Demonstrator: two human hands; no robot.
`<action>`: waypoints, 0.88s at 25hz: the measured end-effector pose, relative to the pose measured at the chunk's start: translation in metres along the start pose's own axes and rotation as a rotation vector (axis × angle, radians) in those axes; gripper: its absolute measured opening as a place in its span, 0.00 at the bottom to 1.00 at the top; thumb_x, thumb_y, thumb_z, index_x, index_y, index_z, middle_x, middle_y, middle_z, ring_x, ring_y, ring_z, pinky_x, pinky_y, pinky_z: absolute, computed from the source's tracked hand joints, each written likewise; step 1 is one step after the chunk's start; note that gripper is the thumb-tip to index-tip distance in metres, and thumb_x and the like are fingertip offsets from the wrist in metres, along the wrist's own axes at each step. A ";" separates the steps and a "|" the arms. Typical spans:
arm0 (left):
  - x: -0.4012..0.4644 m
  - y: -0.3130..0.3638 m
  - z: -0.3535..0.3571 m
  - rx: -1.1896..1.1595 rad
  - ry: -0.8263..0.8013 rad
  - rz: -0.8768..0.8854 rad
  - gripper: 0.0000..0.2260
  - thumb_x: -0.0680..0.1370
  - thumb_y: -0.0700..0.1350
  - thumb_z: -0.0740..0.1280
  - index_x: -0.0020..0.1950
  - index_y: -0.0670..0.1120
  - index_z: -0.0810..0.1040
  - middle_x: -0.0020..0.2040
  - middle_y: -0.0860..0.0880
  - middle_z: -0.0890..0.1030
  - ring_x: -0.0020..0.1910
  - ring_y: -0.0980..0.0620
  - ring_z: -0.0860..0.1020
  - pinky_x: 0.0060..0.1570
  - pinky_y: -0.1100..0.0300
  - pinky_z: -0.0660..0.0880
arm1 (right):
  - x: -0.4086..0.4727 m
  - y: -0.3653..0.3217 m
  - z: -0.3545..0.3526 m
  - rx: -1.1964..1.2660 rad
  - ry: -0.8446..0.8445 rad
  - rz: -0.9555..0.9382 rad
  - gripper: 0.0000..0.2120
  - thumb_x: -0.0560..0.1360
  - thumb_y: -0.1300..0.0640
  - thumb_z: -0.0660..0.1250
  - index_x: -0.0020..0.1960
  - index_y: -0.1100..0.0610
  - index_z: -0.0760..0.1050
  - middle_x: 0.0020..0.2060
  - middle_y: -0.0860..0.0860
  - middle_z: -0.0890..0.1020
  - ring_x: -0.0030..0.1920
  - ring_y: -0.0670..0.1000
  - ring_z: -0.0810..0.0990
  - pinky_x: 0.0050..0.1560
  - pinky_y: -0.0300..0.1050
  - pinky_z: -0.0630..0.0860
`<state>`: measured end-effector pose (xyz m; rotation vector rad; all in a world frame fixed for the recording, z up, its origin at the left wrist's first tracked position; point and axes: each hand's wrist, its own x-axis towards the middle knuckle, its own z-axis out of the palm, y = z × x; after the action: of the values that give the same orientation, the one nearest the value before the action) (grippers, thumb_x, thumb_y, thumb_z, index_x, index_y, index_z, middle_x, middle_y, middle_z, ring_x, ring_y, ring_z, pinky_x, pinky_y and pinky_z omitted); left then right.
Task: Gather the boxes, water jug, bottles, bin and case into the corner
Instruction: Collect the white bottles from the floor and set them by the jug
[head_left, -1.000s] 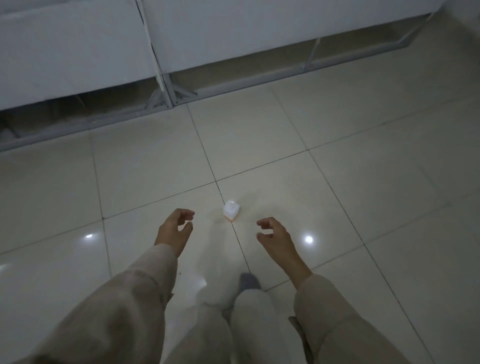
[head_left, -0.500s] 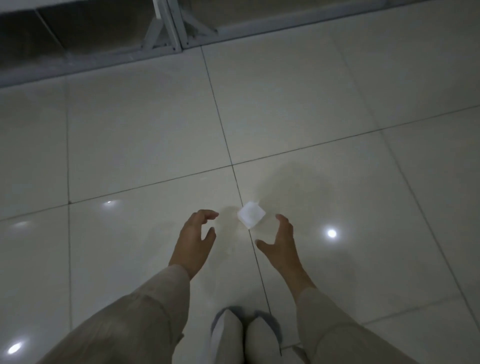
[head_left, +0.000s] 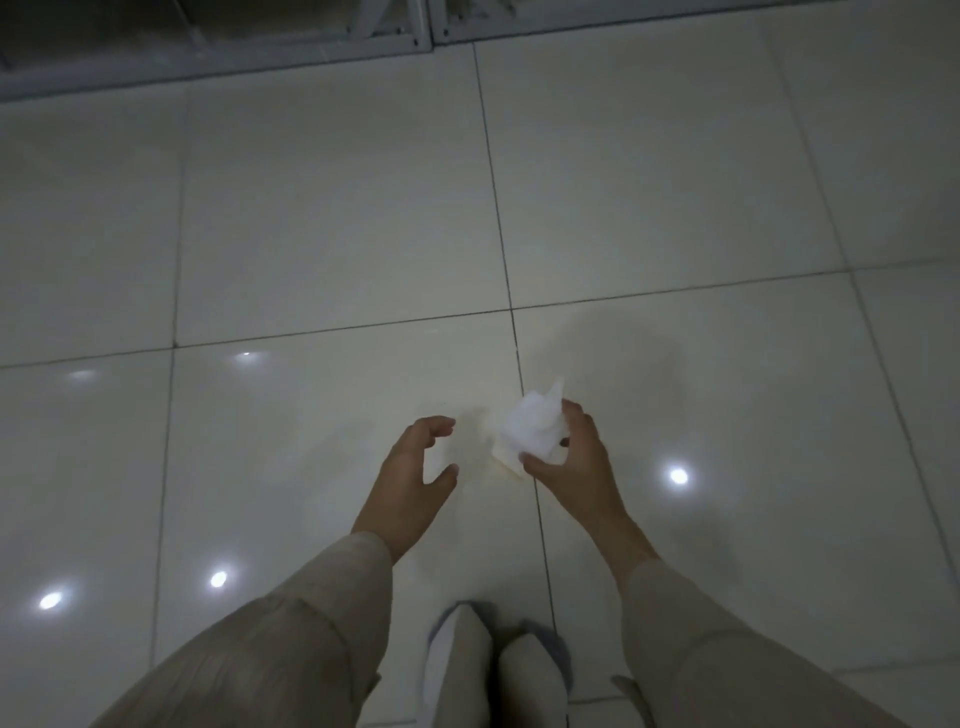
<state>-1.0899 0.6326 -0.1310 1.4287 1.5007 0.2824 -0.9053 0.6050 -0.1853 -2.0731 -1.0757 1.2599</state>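
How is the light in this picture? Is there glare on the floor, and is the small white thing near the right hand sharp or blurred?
Head view: dim, greyish light; round glare spots on the glossy tile floor, the brightest beside the right hand; the small white object at its fingertips is motion-blurred, shape unclear; the left hand is sharper; a faint shadow lies beyond the hands.

The small white box (head_left: 535, 431) is smeared by motion blur, its shape unreadable. The right hand (head_left: 571, 462) covers its near side. The metal frame (head_left: 395, 31) is cut off by the top edge.

Dim indoor room, glossy tiled floor (head_left: 332, 218), metal frame (head_left: 405, 36)
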 end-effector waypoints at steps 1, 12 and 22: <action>-0.013 0.014 -0.011 0.001 -0.016 0.004 0.22 0.74 0.40 0.67 0.66 0.49 0.67 0.65 0.52 0.71 0.65 0.53 0.68 0.63 0.60 0.65 | -0.017 -0.021 -0.012 -0.006 -0.057 -0.034 0.34 0.65 0.56 0.74 0.67 0.53 0.64 0.61 0.52 0.73 0.59 0.54 0.72 0.57 0.49 0.72; -0.231 0.194 -0.174 -0.112 0.042 -0.049 0.36 0.64 0.47 0.77 0.66 0.56 0.63 0.61 0.53 0.74 0.60 0.52 0.72 0.59 0.58 0.71 | -0.224 -0.313 -0.135 -0.042 -0.763 -0.421 0.29 0.67 0.58 0.75 0.55 0.33 0.64 0.57 0.35 0.72 0.59 0.39 0.74 0.59 0.37 0.75; -0.465 0.214 -0.210 -0.527 0.876 -0.173 0.29 0.64 0.49 0.77 0.59 0.57 0.66 0.57 0.51 0.77 0.55 0.52 0.75 0.48 0.62 0.77 | -0.415 -0.424 -0.085 -0.183 -1.161 -0.743 0.32 0.70 0.60 0.70 0.65 0.35 0.62 0.66 0.41 0.69 0.67 0.46 0.70 0.62 0.49 0.74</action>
<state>-1.2117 0.3894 0.3512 0.7494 2.0067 1.2111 -1.0985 0.5080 0.3739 -0.6666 -2.1967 1.9370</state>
